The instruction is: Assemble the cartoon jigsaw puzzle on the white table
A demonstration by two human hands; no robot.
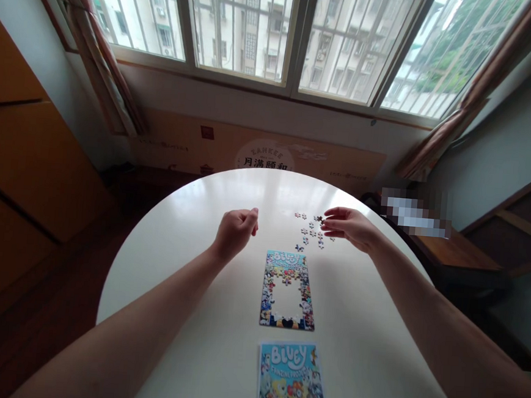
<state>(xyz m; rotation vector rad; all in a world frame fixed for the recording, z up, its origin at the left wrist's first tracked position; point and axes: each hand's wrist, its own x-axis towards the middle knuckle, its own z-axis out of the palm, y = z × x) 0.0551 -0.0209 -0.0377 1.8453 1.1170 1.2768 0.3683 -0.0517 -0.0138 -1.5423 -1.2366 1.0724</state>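
Note:
My left hand [236, 228] is a closed fist over the white table, left of the loose pieces, and nothing shows in it. My right hand [351, 228] has its fingers apart, their tips beside a dark jigsaw piece [319, 219]. Several loose jigsaw pieces [312, 233] lie scattered left of and below those fingers. Nearer to me, a partly filled Bluey jigsaw puzzle [268, 285] has its border and some upper pieces in place around a pale gap. Below it lies a Bluey picture sheet [295, 379] with a matching design.
The round white table [150, 257] stands before a barred window [242, 25]. A printed cardboard panel [169, 139] leans under the sill. An orange-brown cabinet [13, 191] is at the left, and a wooden surface [459, 248] at the right.

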